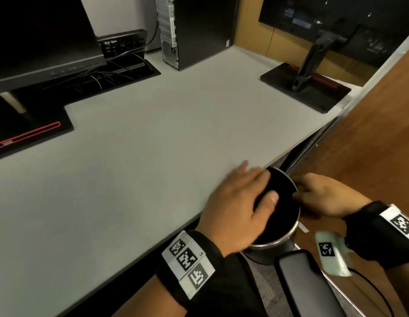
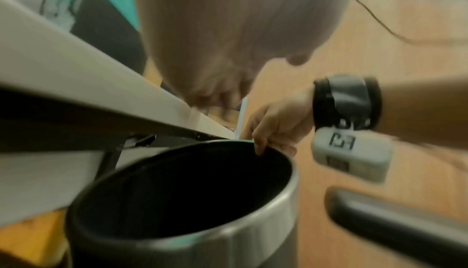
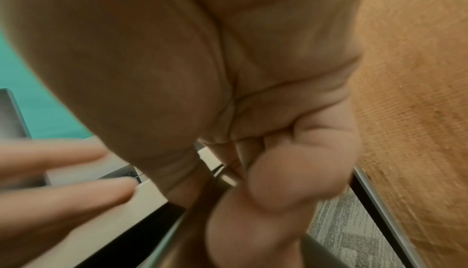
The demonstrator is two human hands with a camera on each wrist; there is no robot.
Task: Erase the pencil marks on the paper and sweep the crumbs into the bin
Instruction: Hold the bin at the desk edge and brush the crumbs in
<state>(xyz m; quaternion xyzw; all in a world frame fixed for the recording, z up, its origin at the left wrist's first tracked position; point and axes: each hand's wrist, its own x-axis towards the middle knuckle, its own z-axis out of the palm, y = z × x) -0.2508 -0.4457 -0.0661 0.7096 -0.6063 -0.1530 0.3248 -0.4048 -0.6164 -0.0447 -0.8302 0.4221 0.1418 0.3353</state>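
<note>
Bin (image 1: 275, 242) is held just under the desk (image 1: 135, 143) edge, rim pinched by the right hand (image 1: 325, 197). Left hand (image 1: 238, 202), fingers flat and relaxed, is laid across edge & bin mouth. Sweep step appears in hand (crumbs too small to tell; paper not in view). Next: bin kept snug vs edge, w/ hand brushed outward.

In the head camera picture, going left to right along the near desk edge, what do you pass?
Grey desk top → left hand → round steel bin with black inside → right hand on its rim.
</note>
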